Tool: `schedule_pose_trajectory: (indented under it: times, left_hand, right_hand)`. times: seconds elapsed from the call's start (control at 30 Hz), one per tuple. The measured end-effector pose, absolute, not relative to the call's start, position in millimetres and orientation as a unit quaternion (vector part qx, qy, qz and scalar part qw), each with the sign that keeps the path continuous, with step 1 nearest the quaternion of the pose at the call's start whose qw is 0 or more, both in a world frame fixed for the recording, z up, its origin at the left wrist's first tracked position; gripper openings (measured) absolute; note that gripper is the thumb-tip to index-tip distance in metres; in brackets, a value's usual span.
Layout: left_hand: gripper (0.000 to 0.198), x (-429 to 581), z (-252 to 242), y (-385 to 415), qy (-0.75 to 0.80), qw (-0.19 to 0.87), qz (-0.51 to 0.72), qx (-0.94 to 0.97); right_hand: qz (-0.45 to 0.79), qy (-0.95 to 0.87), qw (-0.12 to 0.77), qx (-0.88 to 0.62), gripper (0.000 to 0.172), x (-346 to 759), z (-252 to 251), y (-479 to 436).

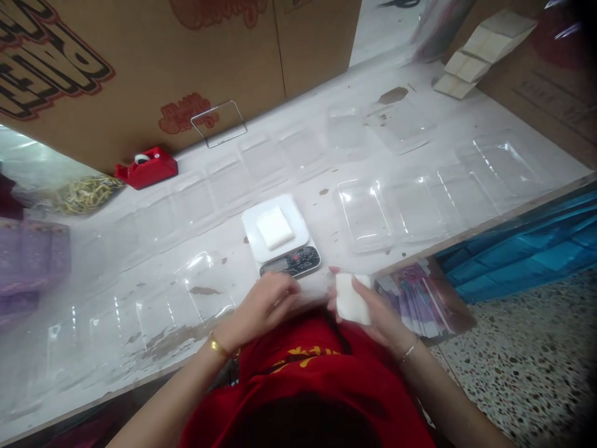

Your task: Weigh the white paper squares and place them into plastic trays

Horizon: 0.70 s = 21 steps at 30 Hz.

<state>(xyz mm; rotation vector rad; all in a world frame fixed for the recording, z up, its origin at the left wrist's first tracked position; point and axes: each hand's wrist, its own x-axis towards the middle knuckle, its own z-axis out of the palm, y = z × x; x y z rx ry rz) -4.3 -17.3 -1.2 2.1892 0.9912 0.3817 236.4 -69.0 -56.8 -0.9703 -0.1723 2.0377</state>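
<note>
In my right hand [373, 311] is a white, square block with rounded corners [353, 300], held between thumb and fingers just in front of my body. My left hand [268, 302] hovers by the front edge of a digital kitchen scale [290, 262], its fingers loosely bent and apart from the thumb; nothing shows in it. A second white block [275, 228] lies flat on the scale's white platform. The reading on the scale's display is too small to make out.
Clear plastic trays [366, 214] stand in rows across the white table [321, 180]. Behind are a red tape dispenser [149, 168], a pile of rubber bands [86, 194], a wire frame [219, 124] and a large cardboard box [140, 62]. White blocks [485, 53] are stacked at the back right.
</note>
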Motion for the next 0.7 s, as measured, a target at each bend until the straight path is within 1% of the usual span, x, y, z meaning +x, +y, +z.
schedule_pose_trajectory:
  times: [0.07,0.13,0.2,0.23,0.3,0.37,0.4,0.43,0.47,0.57,0.63,0.7]
  left_hand:
    - [0.012,-4,24,-13,0.350,0.463,0.126,0.805]
    - [0.014,0,42,-5,0.318,0.541,0.106,0.772]
    - [0.016,7,50,4,0.297,0.573,0.086,0.759]
    - [0.016,11,50,7,0.295,0.569,0.077,0.764]
    - [0.015,21,44,11,0.308,0.517,0.064,0.796]
    - [0.013,30,35,9,0.322,0.432,0.063,0.840]
    - [0.011,32,30,8,0.323,0.392,0.065,0.859]
    - [0.011,33,27,7,0.324,0.359,0.073,0.873]
    - [0.013,32,24,8,0.326,0.333,0.087,0.881]
    - [0.020,17,16,23,0.379,0.265,0.158,0.872]
    - [0.021,0,10,46,0.448,0.213,0.191,0.847]
    - [0.026,-18,3,72,0.509,0.178,0.178,0.823]
  right_hand:
    - [0.836,-0.081,0.403,-0.364,0.053,234,-57,-67]
    - [0.864,-0.089,0.373,-0.327,0.058,229,-58,-65]
    - [0.888,-0.083,0.345,-0.294,0.064,221,-62,-63]
    - [0.894,-0.077,0.337,-0.285,0.066,217,-64,-62]
    - [0.903,-0.066,0.329,-0.268,0.073,210,-67,-62]
    - [0.910,-0.062,0.331,-0.241,0.081,205,-67,-64]
    - [0.914,-0.064,0.333,-0.225,0.081,204,-67,-64]
    - [0.915,-0.069,0.335,-0.214,0.077,204,-65,-65]
    - [0.914,-0.078,0.339,-0.210,0.069,205,-64,-66]
    - [0.901,-0.109,0.354,-0.227,0.040,210,-60,-67]
    - [0.890,-0.119,0.368,-0.241,0.034,213,-58,-67]
    - [0.884,-0.120,0.376,-0.250,0.037,215,-59,-67]
